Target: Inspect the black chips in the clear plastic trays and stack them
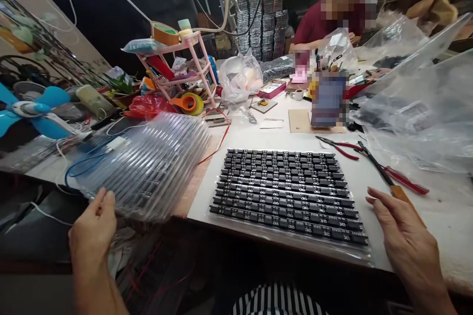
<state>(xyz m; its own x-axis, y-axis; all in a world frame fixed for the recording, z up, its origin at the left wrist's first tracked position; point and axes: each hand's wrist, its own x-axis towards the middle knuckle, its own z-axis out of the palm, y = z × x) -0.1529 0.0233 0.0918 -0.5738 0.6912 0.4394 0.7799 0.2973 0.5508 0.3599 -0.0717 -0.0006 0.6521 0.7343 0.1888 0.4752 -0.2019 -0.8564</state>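
My left hand [94, 224] has its fingers together at the lower left corner of a stack of clear ribbed plastic trays [158, 167], pinching the edge. The trays lie tilted on the left side of the table. To their right, a clear tray filled with rows of black electronic parts [288, 197] lies flat near the table's front edge. My right hand [401, 236] is beside the right end of that filled tray, not touching it, with its fingers apart and nothing in them.
Red-handled pliers [343, 147] and an orange-handled tool [404, 197] lie at the right. Behind stand a pink rack [201, 71], a phone [328, 101] and plastic bags [410, 113]. A blue fan [33, 108] is at far left. Another person [310, 24] sits across the table.
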